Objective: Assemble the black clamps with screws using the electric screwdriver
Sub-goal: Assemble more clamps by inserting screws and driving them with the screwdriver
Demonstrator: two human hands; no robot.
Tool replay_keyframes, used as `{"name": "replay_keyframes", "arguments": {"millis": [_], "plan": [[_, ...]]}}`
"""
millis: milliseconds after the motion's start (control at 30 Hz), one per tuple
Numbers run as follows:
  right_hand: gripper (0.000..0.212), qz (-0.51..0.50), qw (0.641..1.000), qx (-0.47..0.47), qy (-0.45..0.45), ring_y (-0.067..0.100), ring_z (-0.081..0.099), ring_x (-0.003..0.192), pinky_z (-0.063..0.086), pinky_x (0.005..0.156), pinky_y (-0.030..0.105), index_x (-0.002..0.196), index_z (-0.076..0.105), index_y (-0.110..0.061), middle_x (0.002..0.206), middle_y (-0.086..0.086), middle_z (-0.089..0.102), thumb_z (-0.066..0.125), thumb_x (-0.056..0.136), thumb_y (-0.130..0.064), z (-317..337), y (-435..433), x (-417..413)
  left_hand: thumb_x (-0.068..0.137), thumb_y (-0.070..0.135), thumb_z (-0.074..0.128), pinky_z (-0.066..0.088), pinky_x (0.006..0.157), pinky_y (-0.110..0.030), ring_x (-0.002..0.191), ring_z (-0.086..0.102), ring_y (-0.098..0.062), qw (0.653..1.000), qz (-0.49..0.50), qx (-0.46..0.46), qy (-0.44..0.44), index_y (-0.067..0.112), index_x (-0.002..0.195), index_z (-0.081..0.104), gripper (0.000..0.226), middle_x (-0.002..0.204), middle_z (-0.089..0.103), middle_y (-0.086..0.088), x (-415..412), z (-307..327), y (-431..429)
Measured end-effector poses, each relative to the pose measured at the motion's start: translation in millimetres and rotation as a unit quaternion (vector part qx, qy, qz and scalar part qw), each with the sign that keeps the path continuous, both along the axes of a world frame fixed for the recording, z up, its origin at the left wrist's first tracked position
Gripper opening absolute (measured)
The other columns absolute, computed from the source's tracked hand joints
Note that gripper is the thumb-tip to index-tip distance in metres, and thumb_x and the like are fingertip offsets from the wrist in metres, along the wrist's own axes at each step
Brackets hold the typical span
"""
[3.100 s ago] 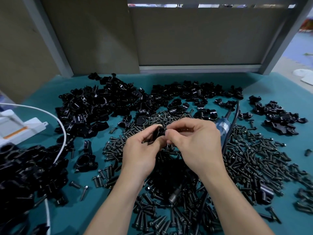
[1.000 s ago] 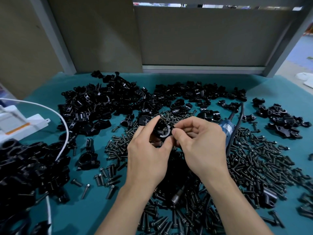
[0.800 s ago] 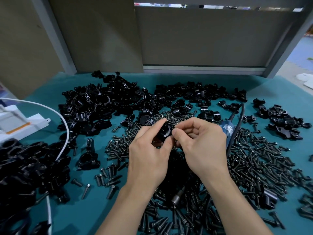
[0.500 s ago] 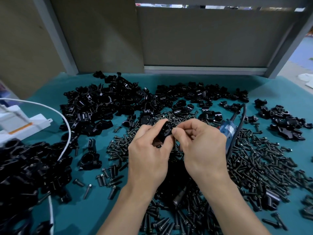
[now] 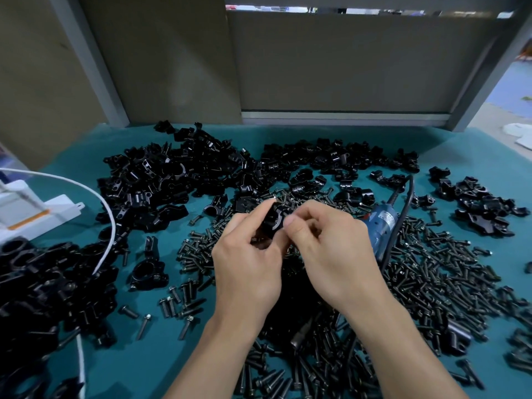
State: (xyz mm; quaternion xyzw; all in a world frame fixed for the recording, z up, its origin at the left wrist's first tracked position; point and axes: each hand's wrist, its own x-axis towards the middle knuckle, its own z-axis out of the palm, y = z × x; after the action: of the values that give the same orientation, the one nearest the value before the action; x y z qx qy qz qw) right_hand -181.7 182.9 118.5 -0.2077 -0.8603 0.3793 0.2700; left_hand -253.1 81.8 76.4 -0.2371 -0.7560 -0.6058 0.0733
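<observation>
My left hand pinches a black clamp between thumb and forefinger, held above the middle of the table. My right hand meets it from the right, its thumb and curled fingers closed at the clamp's edge; whatever it pinches there is hidden. The blue electric screwdriver lies on the table just right of my right hand, its black cord running back. Loose black screws cover the mat beneath and to the right of both hands.
Heaps of black clamp parts lie across the back and along the left edge, with a smaller group at the right. A white device with a white cable sits at the left. Grey panels wall the back.
Both hands have stayed together over the same spot. The clamp has turned slightly in my left fingers while my right fingertips keep working at its edge.
</observation>
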Motion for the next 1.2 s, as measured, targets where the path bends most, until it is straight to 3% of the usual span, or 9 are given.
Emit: {"name": "replay_keyframes", "arguments": {"millis": [133,300,467,633,733,900,967,1067,1200], "plan": [[0.025,-0.009,1.000,0.006,0.001,0.008,0.052,0.054,0.038,0.049,0.018,0.077,0.060,-0.025,0.065,-0.013,0.062,0.061,0.102,-0.029,-3,0,0,0.089,0.019,0.082,0.040,0.056,-0.006,0.054,0.056,-0.002,1.000,0.001,0.000,0.021,0.031,0.133,0.072,0.047,0.084,0.056,0.017,1,2,-1],[0.037,-0.038,0.998,0.056,-0.019,0.016,0.051,0.064,0.039,0.058,0.036,0.070,0.050,-0.022,0.065,-0.012,0.058,0.051,0.103,-0.039,-4,1,1,0.085,0.023,0.086,0.041,0.059,-0.007,0.057,0.056,-0.001,1.000,0.002,0.008,0.027,0.032,0.130,0.074,0.047,0.083,0.058,0.016,4,3,-1],[0.032,-0.022,0.999,0.026,-0.023,0.014,0.050,0.058,0.034,0.054,0.033,0.071,0.052,-0.025,0.057,-0.010,0.055,0.044,0.096,-0.043,-2,3,2,0.080,0.022,0.090,0.044,0.062,-0.008,0.063,0.063,-0.004,1.000,0.004,0.011,0.029,0.034,0.127,0.075,0.050,0.085,0.061,0.018,6,6,-1],[0.026,-0.046,0.998,0.021,0.023,0.007,0.057,0.059,0.039,0.054,0.015,0.076,0.058,-0.029,0.063,-0.017,0.063,0.060,0.100,-0.036,-3,0,1,0.081,0.022,0.090,0.055,0.062,-0.022,0.064,0.067,-0.011,0.999,0.027,0.000,0.044,0.033,0.129,0.074,0.052,0.088,0.063,0.013,5,7,-3],[0.034,-0.055,0.998,0.031,0.028,0.007,0.053,0.060,0.039,0.054,0.016,0.071,0.052,-0.023,0.070,-0.017,0.061,0.053,0.104,-0.034,-6,-7,-2,0.081,0.019,0.089,0.061,0.065,-0.032,0.067,0.069,-0.010,0.996,0.037,-0.003,0.079,0.028,0.129,0.074,0.050,0.092,0.065,0.011,4,7,-5],[0.050,-0.057,0.998,-0.011,-0.005,0.010,0.044,0.056,0.028,0.050,0.028,0.059,0.037,-0.021,0.055,-0.013,0.050,0.039,0.104,-0.043,-5,-5,-4,0.080,0.018,0.091,0.057,0.061,-0.026,0.065,0.065,-0.008,0.992,0.035,-0.019,0.118,0.022,0.129,0.075,0.051,0.090,0.064,0.010,5,7,-5],[0.047,-0.052,0.998,-0.025,0.014,0.010,0.047,0.055,0.029,0.050,0.025,0.062,0.045,-0.023,0.055,-0.013,0.053,0.048,0.103,-0.043,-4,-2,-2,0.081,0.020,0.090,0.056,0.059,-0.026,0.063,0.064,-0.009,0.993,0.032,-0.016,0.110,0.023,0.129,0.075,0.050,0.091,0.064,0.010,4,6,-5],[0.025,-0.040,0.999,-0.018,0.032,0.006,0.055,0.056,0.040,0.055,0.014,0.074,0.059,-0.028,0.059,-0.014,0.062,0.066,0.096,-0.036,-2,-1,-1,0.082,0.017,0.089,0.058,0.063,-0.026,0.067,0.067,-0.008,0.994,0.031,-0.013,0.101,0.022,0.130,0.075,0.050,0.094,0.065,0.011,3,6,-6],[0.024,-0.023,0.999,-0.006,0.033,0.008,0.056,0.057,0.039,0.053,0.016,0.073,0.062,-0.027,0.061,-0.013,0.063,0.067,0.097,-0.026,-4,0,-1,0.080,0.010,0.089,0.059,0.061,-0.029,0.064,0.066,-0.008,0.993,0.045,-0.019,0.107,0.023,0.128,0.076,0.051,0.092,0.064,0.011,3,5,-6]]}}
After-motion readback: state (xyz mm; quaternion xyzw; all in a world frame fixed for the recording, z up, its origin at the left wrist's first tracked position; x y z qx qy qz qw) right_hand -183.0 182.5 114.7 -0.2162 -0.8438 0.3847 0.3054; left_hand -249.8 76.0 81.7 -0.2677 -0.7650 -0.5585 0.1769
